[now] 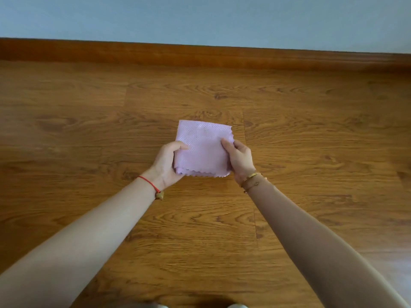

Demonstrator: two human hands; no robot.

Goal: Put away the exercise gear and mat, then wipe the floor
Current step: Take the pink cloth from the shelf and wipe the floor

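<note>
I hold the folded lilac cloth [203, 147] above the wooden floor [89, 130], left hand [166, 163] and right hand [239, 158] pinching its sides, probably to keep it a neat pad for wiping.

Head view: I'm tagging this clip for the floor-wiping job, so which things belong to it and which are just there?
For the job: folded lilac cloth, gripped by left hand and right hand; wooden floor.
Just there: skirting board, blue-grey wall, red string bracelet, gold bracelets.
</note>
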